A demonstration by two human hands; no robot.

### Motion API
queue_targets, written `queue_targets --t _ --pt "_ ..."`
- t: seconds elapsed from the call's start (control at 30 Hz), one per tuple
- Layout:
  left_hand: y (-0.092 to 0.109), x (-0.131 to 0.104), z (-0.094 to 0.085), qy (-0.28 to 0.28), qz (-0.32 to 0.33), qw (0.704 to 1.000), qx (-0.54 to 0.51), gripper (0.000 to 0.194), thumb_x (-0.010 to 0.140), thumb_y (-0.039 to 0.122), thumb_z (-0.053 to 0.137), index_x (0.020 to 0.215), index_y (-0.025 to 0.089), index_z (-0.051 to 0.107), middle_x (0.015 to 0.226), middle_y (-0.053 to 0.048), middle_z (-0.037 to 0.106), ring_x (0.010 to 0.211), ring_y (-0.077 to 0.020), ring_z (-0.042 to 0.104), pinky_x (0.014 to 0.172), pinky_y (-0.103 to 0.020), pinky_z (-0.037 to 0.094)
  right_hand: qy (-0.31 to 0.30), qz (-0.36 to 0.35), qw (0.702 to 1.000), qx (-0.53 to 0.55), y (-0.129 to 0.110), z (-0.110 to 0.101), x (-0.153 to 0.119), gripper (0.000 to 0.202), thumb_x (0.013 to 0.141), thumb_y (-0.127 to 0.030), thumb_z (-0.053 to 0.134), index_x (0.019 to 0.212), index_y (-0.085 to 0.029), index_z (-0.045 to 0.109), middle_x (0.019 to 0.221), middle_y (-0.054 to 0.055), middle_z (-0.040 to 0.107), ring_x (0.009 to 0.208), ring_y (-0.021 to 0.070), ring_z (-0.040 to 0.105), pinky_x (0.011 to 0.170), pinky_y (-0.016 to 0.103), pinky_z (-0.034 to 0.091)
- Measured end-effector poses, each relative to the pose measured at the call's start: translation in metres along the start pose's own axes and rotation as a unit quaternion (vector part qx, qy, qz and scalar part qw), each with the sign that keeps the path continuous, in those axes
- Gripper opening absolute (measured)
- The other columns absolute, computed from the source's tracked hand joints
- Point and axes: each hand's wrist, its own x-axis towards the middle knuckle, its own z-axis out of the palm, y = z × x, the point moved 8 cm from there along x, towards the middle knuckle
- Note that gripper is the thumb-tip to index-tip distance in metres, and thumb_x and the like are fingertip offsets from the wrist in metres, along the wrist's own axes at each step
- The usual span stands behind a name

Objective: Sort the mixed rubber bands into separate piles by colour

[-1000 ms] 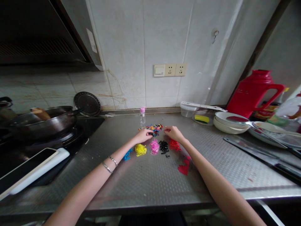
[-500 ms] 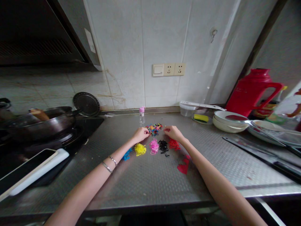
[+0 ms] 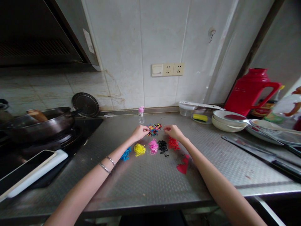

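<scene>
Small bands in mixed colours form a pile (image 3: 154,129) on the metal counter (image 3: 141,185). At its left edge is my left hand (image 3: 141,132), fingers pinched together; what they hold is too small to name. Just right of the pile, my right hand (image 3: 173,131) is closed in a pinch too, its contents hidden. Nearer to me lie single-colour heaps in a row: blue (image 3: 126,154), yellow (image 3: 139,149), pink (image 3: 153,146), black (image 3: 162,146) and red (image 3: 173,143).
A small pink-capped bottle (image 3: 141,116) stands behind the pile. Red cut-out pieces (image 3: 182,166) lie near my right forearm. At left are a pan (image 3: 44,124) and a white-edged device (image 3: 37,175); at right, bowls (image 3: 229,125), a knife (image 3: 254,153) and a red flask (image 3: 246,91).
The view has shifted slightly. Both hands stay beside the mixed pile, with only small finger movements and no clear pick-up or release.
</scene>
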Motion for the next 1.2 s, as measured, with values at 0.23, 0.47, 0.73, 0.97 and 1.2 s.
queue_targets --t 0.23,0.47,0.73,0.97,1.2 --pt "0.046 -0.006 0.014 -0.031 0.052 0.998 -0.011 0.026 0.072 0.030 0.052 0.082 0.013 0.069 0.055 -0.001 0.057 0.051 -0.0095 0.043 0.052 -0.021 0.030 0.010 -0.001 1.000 -0.001 0.001 -0.002 -0.001 0.023 0.072 -0.029 0.048 0.081 -0.021 0.068 0.077 0.003 0.067 0.071 0.0147 0.059 0.067 0.020 0.042" --pt "0.033 -0.002 0.015 -0.013 0.033 0.999 -0.024 0.024 0.070 0.028 0.054 0.078 0.012 0.069 0.052 0.000 0.054 0.048 -0.0085 0.040 0.050 -0.021 0.028 0.012 -0.004 1.000 -0.003 0.001 0.000 0.000 0.023 0.071 -0.028 0.049 0.082 -0.022 0.068 0.077 0.003 0.067 0.073 0.0150 0.059 0.067 0.020 0.042" --pt "0.007 0.003 0.015 -0.002 0.009 0.997 -0.075 0.026 0.072 0.030 0.052 0.075 0.009 0.067 0.052 -0.001 0.056 0.046 -0.0073 0.039 0.047 -0.020 0.027 0.012 -0.008 1.000 0.009 0.003 0.002 0.000 0.022 0.070 -0.026 0.050 0.082 -0.022 0.068 0.077 0.002 0.067 0.072 0.0147 0.059 0.067 0.020 0.042" --pt "0.024 -0.002 0.017 -0.013 0.016 0.999 -0.044 0.024 0.071 0.028 0.054 0.080 0.011 0.068 0.056 -0.001 0.058 0.050 -0.0086 0.043 0.050 -0.020 0.029 0.006 -0.027 0.999 0.032 -0.011 0.000 0.001 0.021 0.069 -0.022 0.051 0.082 -0.019 0.068 0.076 0.002 0.068 0.069 0.0133 0.059 0.069 0.020 0.042" --pt "0.065 -0.016 0.034 -0.052 0.062 0.997 0.007 0.021 0.071 0.028 0.054 0.080 0.016 0.069 0.060 -0.001 0.060 0.053 -0.0096 0.047 0.052 -0.021 0.030 -0.003 -0.021 0.999 0.027 -0.015 -0.007 -0.002 0.023 0.070 -0.022 0.050 0.084 -0.019 0.068 0.079 0.003 0.068 0.072 0.0147 0.059 0.071 0.021 0.043"
